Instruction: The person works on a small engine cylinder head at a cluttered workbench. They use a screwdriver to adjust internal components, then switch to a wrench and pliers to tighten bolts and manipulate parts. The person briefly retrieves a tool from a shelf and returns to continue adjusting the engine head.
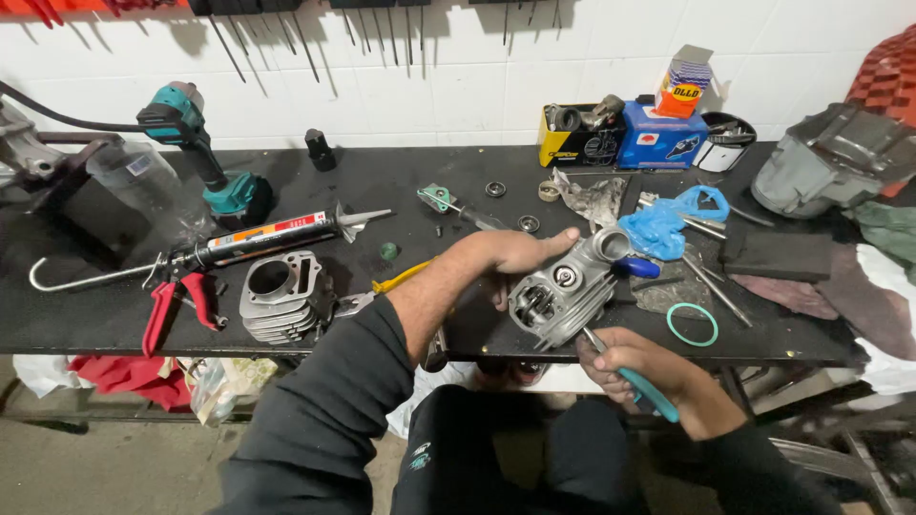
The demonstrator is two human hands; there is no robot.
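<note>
With your left hand (520,256) clamped over the grey cylinder head (563,291) at the bench's (114,315) front edge, keep it braced while your right hand (639,367), closed round teal-handled pliers (634,380), works squarely underneath.

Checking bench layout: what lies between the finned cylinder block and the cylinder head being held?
In the head view, the left forearm crosses between the cylinder block and the cylinder head, over a yellow-handled tool.

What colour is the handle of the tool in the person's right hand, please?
Teal blue; the tool handle shows best in the head view, gripped by the right hand.
</note>
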